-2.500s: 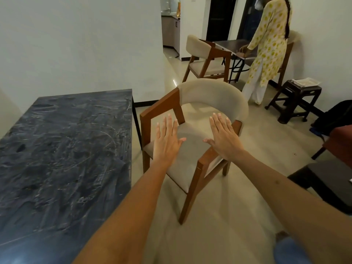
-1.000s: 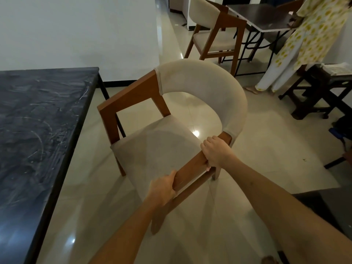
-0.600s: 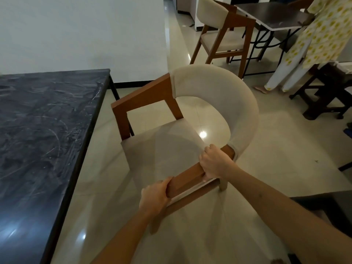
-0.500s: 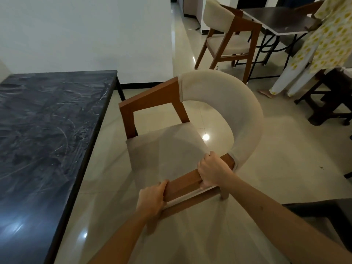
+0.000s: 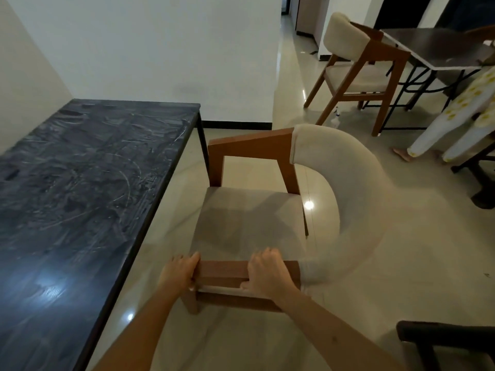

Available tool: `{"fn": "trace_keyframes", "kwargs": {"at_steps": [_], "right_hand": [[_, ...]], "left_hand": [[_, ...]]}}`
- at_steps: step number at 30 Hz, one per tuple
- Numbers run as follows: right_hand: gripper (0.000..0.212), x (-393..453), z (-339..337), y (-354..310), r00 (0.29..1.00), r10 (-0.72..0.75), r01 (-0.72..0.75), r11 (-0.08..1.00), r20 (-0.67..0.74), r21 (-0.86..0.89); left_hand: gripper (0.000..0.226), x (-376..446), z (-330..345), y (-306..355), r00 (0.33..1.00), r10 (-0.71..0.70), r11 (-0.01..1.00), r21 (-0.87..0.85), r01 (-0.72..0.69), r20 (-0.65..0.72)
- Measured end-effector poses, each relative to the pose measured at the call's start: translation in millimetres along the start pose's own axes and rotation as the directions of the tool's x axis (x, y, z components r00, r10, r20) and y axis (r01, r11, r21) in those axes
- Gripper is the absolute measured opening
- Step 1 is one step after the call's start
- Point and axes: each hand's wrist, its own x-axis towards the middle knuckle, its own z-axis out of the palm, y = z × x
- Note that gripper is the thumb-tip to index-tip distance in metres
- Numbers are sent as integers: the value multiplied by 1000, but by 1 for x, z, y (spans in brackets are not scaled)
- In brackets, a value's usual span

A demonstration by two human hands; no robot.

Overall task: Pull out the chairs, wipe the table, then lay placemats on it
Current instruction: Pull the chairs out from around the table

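A wooden chair [image 5: 249,218] with a beige seat and a curved beige backrest stands on the floor right of the dark marble table [image 5: 75,183]. Its near armrest runs crosswise just in front of me. My left hand [image 5: 180,269] grips the left end of that armrest, fingers curled over the top. My right hand [image 5: 266,271] grips the same armrest further right. The chair's backrest is blurred. No cloth or placemats are in view.
A second matching chair [image 5: 356,68] stands at the back right by a dark table [image 5: 439,46]. A person in yellow-patterned clothing [image 5: 455,121] stands at the right edge. A dark stool [image 5: 482,172] and dark furniture [image 5: 450,341] sit on the right. A white wall closes the back.
My hands went from hovering open over the seat to gripping the near armrest. The chair has turned, so its armrest now lies crosswise before me, with a floor gap between it and the table.
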Motion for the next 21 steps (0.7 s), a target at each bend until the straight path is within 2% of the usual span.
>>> {"fn": "trace_keyframes", "kwargs": {"at_steps": [4,8,10,12,16,18,21], "right_hand": [[63,6,-3,13,993,-121,121,992,-5,20],[79,26,-14,34,957,-286,282,956,51,81],[81,44,-16,48,942,-336,332,938,26,99],[78,61,-18,64,935,-353,353,928,-24,115],[67,99,-17,109,935,-347,352,933,-77,77],[63,121,-15,138,947,-313,317,947,-72,57],[55,152,-15,179,966,-243,247,968,-88,35]], "left_hand": [[63,2,5,1,1000,0,1000,24,0,-20],[61,3,3,-3,998,28,998,-50,-31,-53],[54,0,4,-5,985,61,991,-107,-78,-161],[65,-3,6,-4,983,86,980,-166,-113,-163],[78,-1,16,-6,993,29,960,-273,-60,-116],[75,-1,19,-6,993,20,953,-299,-53,-114],[57,-5,13,-4,994,11,966,-257,-39,-110]]}}
